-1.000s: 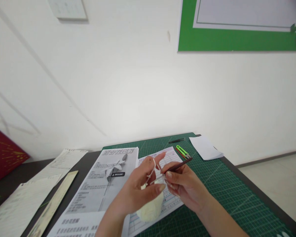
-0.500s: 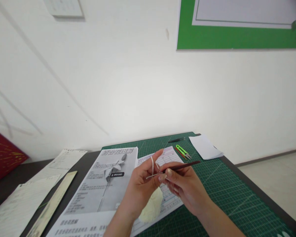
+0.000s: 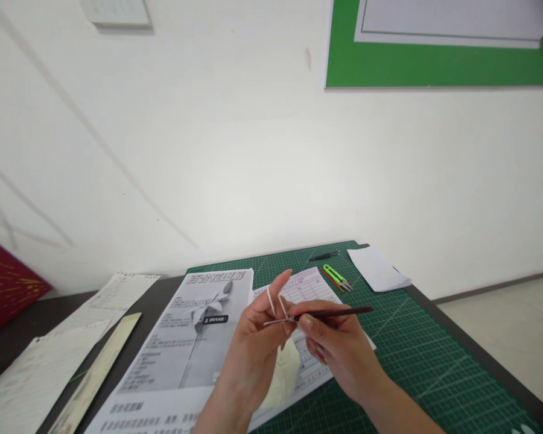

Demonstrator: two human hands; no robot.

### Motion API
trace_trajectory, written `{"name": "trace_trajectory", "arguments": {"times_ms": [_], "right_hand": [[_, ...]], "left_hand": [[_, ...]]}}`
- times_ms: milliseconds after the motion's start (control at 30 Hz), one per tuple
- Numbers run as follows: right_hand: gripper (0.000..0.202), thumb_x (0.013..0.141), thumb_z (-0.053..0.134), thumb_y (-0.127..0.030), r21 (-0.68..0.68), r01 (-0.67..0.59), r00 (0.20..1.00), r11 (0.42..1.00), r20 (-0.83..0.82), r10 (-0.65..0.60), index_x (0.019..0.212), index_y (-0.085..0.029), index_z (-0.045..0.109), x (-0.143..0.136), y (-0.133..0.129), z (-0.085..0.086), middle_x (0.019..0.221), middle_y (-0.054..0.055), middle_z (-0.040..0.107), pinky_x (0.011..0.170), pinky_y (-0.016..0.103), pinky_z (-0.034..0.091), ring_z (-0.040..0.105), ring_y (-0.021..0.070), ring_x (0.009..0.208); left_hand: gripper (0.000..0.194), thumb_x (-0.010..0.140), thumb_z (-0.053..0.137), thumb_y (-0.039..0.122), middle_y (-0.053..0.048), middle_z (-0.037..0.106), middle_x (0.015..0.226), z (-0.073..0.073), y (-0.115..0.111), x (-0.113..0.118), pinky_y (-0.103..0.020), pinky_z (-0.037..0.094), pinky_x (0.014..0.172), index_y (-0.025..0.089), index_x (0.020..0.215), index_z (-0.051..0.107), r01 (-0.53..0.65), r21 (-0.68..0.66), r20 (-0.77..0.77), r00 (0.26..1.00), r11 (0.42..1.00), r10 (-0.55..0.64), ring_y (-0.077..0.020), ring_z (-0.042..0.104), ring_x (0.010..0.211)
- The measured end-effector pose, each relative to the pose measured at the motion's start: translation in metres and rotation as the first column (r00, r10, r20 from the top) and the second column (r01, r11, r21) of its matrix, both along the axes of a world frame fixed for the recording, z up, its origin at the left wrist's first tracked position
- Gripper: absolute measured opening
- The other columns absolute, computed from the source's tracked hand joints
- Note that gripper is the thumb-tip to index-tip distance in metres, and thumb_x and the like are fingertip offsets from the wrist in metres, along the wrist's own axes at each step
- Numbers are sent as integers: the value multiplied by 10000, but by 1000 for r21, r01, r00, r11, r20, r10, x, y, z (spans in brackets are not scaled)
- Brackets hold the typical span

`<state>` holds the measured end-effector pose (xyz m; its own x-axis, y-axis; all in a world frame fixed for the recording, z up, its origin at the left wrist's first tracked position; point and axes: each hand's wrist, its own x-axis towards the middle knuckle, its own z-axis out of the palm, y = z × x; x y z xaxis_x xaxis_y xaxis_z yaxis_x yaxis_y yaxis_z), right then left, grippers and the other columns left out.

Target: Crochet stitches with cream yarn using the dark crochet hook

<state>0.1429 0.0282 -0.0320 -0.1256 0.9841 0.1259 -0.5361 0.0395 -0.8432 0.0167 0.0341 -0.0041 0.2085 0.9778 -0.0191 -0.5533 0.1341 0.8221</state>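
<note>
My right hand (image 3: 344,352) grips a crochet hook (image 3: 344,312) by its dark brown handle, the thin metal shaft pointing left. White yarn (image 3: 270,301) loops around the raised index finger of my left hand (image 3: 253,349) and runs down to the hook. The thumb of my left hand is pinched against its other fingers beside the shaft, meeting the fingertips of my right hand. Whatever stitches lie between the fingertips are too small and covered to make out. Below the hands sits a pale cream ball of yarn (image 3: 284,377), partly hidden by my left hand.
A printed sheet with a flower picture (image 3: 163,361) and a lined form (image 3: 310,280) lie on the green cutting mat (image 3: 416,337). Farther back are green thread snips (image 3: 333,273), a dark slim tool (image 3: 323,256) and white paper (image 3: 377,269). A ruler (image 3: 102,367) lies left.
My left index finger has tipped left with the yarn loop, which now spreads wider. The hook has swung nearer to level, its handle end shifting slightly right and down.
</note>
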Motion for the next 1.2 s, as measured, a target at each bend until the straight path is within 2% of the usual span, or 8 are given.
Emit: {"name": "trace_trajectory", "arguments": {"times_ms": [67,167,233,400,567,867,1033,1200], "right_hand": [[130,726,760,-300,32,38,999,999,4,-38,811,-202,770,0,0,1,524,-31,563,386,196,225,345,38,409],[143,735,755,-301,36,55,996,998,-76,-52,797,-173,768,2,1,4,604,-1,622,446,182,343,445,53,483],[140,719,771,-292,13,32,989,999,-146,-29,768,-162,759,4,3,6,556,-9,622,456,164,386,484,54,479],[123,669,809,-254,-30,9,972,1000,-234,-16,738,-183,736,6,7,7,532,-20,674,409,126,434,543,47,419],[126,669,809,-236,-56,-32,965,998,-261,16,741,-164,735,5,5,7,560,20,724,415,160,518,621,89,426],[92,711,784,-188,12,-40,933,999,-358,42,778,-144,738,6,-4,12,674,27,765,502,152,576,685,91,503],[70,773,735,-195,11,-115,898,993,-426,108,801,-131,731,5,-7,15,676,33,761,514,156,587,691,90,516],[66,810,698,-195,5,-173,873,985,-462,156,806,-132,720,5,-8,16,669,21,744,524,142,582,685,78,515]], "left_hand": [[525,639,744,78,54,545,604,0,-1,0,-198,378,647,300,1113,700,-6,-16,9,1000,1000,6,-75,493,604],[623,633,764,93,60,555,598,1,-4,-1,-216,388,628,328,1196,641,2,-27,21,1000,1000,-1,-82,512,579],[666,637,767,100,58,560,604,1,-5,-2,-235,400,621,329,1241,604,14,-18,46,999,1000,-14,-102,550,590],[625,660,746,65,75,530,574,1,-5,-1,-265,448,656,319,1217,618,60,75,166,984,995,-72,-130,624,626],[605,719,710,63,69,561,573,0,-3,-2,-217,417,537,313,1256,586,97,144,193,973,985,-124,-84,566,511],[686,755,673,96,28,603,650,0,-8,-10,-248,374,551,302,1373,456,201,237,190,950,951,-248,-122,538,584],[691,761,640,93,16,615,688,-5,-8,-11,-266,381,568,278,1392,427,247,280,276,905,928,-324,-135,565,604],[675,761,617,83,9,608,685,-2,-7,-10,-267,386,570,244,1391,434,274,302,313,876,913,-367,-138,571,608]]}}
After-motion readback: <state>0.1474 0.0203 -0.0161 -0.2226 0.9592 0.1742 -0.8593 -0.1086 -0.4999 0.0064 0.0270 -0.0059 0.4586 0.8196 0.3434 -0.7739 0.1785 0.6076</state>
